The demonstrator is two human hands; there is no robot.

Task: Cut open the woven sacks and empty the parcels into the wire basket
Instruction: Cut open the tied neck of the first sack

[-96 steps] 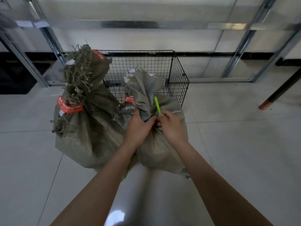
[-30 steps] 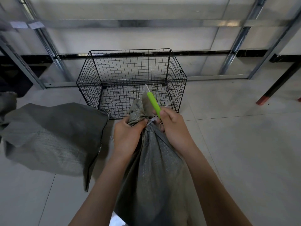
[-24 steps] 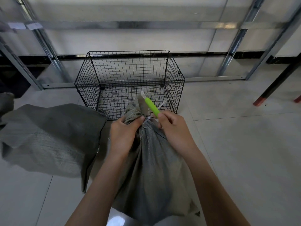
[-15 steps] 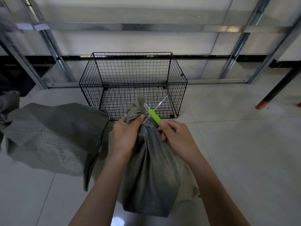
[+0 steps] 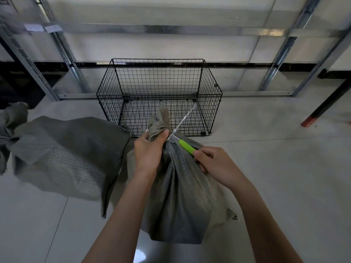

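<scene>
A full grey woven sack [image 5: 182, 196] stands on the floor in front of me, its neck bunched and tied with a white zip tie [image 5: 185, 118]. My left hand [image 5: 150, 150] grips the sack's neck just below the tie. My right hand [image 5: 214, 164] holds a green-handled cutter [image 5: 187, 147], its tip at the tie beside my left thumb. The black wire basket [image 5: 209, 95] stands just behind the sack, and only its mesh floor shows inside.
A second grey sack [image 5: 66, 154] lies slumped on the floor to the left, touching the basket's front corner. Metal rack uprights [image 5: 279, 52] line the wall behind. A dark pole with a red foot [image 5: 321, 109] slants down at the right.
My right hand has drawn back toward me and lowered the cutter, so the handle now points up-left at the tie. My left hand keeps its grip on the neck.
</scene>
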